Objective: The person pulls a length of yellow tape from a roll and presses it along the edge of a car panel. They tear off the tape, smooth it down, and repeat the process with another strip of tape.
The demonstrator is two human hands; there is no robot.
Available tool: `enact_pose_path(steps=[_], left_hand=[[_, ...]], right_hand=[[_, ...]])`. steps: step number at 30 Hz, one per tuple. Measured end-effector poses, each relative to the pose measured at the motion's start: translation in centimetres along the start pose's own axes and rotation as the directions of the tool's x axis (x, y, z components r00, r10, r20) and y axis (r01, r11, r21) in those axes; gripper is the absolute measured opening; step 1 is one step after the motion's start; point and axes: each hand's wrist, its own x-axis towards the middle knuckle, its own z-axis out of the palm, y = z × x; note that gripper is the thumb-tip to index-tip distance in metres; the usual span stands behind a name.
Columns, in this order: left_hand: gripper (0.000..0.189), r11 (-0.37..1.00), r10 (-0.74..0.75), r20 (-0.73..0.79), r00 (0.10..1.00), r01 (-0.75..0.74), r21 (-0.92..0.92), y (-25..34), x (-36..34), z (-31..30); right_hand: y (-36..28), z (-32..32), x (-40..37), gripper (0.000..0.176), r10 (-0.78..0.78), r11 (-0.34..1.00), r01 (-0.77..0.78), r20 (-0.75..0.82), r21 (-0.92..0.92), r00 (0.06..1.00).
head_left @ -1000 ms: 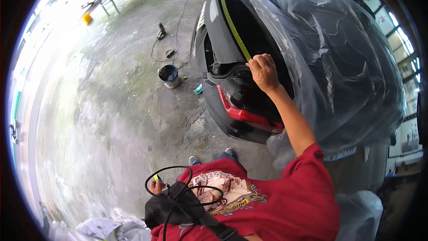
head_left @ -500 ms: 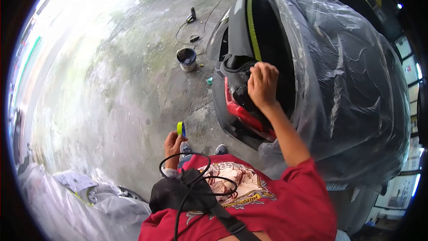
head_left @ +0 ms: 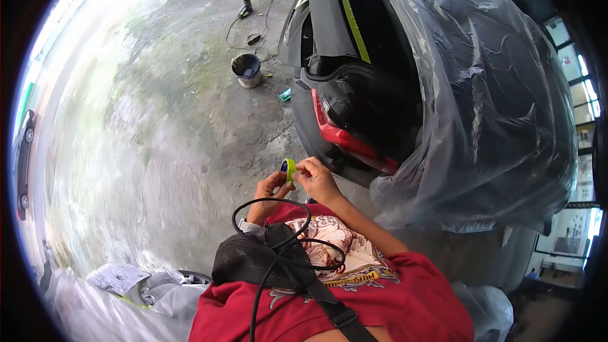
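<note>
In front of my chest, my left hand (head_left: 271,187) grips a roll of yellow-green masking tape (head_left: 290,168) with a blue core. My right hand (head_left: 318,181) meets it from the other side, fingertips pinched at the roll's edge; a loose end of tape is too small to make out. Beyond my hands is the rear corner of a car, with a red tail light (head_left: 332,132) and a grey panel (head_left: 330,22). A strip of yellow-green tape (head_left: 351,14) runs along that panel's edge beside a dark area.
Clear plastic sheeting (head_left: 500,107) drapes over the car on the right. On the concrete floor stand a bucket (head_left: 248,76) and a corded heat-gun-like tool (head_left: 245,6). More plastic sheeting (head_left: 120,310) lies at lower left. A black cable (head_left: 263,285) loops over my chest.
My right hand has left the end of the tape strip on the car and come down to the tape roll. My left hand has brought the roll up and rightward.
</note>
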Motion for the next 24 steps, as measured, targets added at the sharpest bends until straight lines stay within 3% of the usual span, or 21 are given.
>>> enact_pose_path(steps=[1, 4, 11, 15, 17, 24], left_hand=[[0.014, 0.998, -0.034, 0.029, 0.999, 0.032, 0.053, 0.3, -0.2, -0.6], [0.013, 0.991, -0.108, 0.070, 0.992, 0.102, 0.092, 0.1, -0.7, -2.8], [0.017, 0.973, -0.144, 0.218, 0.965, 0.099, 0.208, 0.6, -0.2, -8.5], [0.016, 0.980, -0.111, 0.273, 0.956, 0.059, 0.189, 0.5, -0.1, -10.5], [0.020, 0.990, -0.138, 0.267, 0.954, 0.122, 0.077, -0.3, 0.2, -11.4], [0.016, 0.991, -0.136, 0.283, 0.949, 0.130, 0.040, -1.2, 1.4, -13.4]], right_hand=[[-0.2, 0.6, -0.1, 0.032, -0.090, 0.995, 0.086, -0.062, -0.058, 0.994], [-2.2, 2.8, 0.0, 0.026, 0.047, 0.998, -0.052, -0.159, -0.023, 0.986], [-2.8, 7.5, 1.7, 0.015, 0.058, 0.997, -0.048, -0.180, 0.057, 0.982], [-4.3, 9.1, 1.9, 0.014, 0.026, 0.998, -0.038, -0.225, -0.048, 0.974], [-4.7, 9.8, 2.3, 0.013, 0.027, 0.996, -0.047, -0.253, -0.071, 0.967], [-5.5, 10.5, 4.0, 0.012, 0.033, 0.998, -0.049, -0.295, -0.046, 0.955]])
